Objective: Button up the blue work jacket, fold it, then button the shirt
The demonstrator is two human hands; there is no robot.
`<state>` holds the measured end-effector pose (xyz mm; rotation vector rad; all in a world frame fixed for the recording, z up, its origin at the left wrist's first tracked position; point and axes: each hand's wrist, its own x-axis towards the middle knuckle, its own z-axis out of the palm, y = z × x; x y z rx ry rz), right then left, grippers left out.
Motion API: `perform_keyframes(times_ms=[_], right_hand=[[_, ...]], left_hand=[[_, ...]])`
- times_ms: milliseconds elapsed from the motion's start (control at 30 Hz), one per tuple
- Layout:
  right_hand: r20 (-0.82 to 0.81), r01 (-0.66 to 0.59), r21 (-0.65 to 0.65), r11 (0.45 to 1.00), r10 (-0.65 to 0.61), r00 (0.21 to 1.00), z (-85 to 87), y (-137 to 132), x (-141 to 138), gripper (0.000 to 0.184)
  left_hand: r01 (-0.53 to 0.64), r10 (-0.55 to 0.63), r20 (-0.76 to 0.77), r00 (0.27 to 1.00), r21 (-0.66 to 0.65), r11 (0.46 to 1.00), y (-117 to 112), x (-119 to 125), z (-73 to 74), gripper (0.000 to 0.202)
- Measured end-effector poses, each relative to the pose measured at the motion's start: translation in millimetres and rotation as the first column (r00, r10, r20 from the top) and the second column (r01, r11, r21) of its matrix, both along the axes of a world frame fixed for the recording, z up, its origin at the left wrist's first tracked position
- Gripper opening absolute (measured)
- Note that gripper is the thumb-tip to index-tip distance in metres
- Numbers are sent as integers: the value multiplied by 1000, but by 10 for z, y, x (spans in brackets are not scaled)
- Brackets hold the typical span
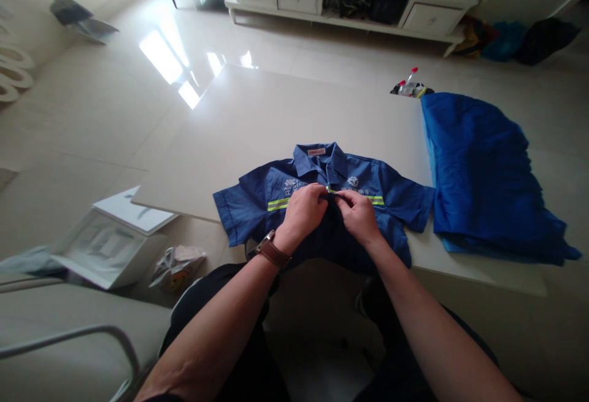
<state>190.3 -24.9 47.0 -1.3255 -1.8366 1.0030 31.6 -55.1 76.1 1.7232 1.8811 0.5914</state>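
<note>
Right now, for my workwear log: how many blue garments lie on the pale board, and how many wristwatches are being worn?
Short-sleeved blue work shirt: 1
Folded blue garment: 1
Brown-strapped wristwatch: 1
Total: 3

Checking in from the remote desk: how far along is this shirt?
Done: the blue work shirt lies face-up on the white board, sleeves spread. In hand: the left hand and right hand pinch its front opening near the reflective stripe. Remaining: the lower front looks bunched.
</note>
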Motion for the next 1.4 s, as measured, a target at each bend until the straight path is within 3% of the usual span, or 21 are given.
perform_keyframes(times_ms=[600, 1400], right_hand=[[-80, 41, -172, 984, -55, 995, -41, 41, 22, 28], [-25, 54, -124, 991, -57, 998, -23, 47, 16, 27]], left_hand=[[163, -161, -53, 986, 41, 986, -4, -29, 6, 23], [204, -202, -29, 979, 85, 975, -23, -29, -9, 27]])
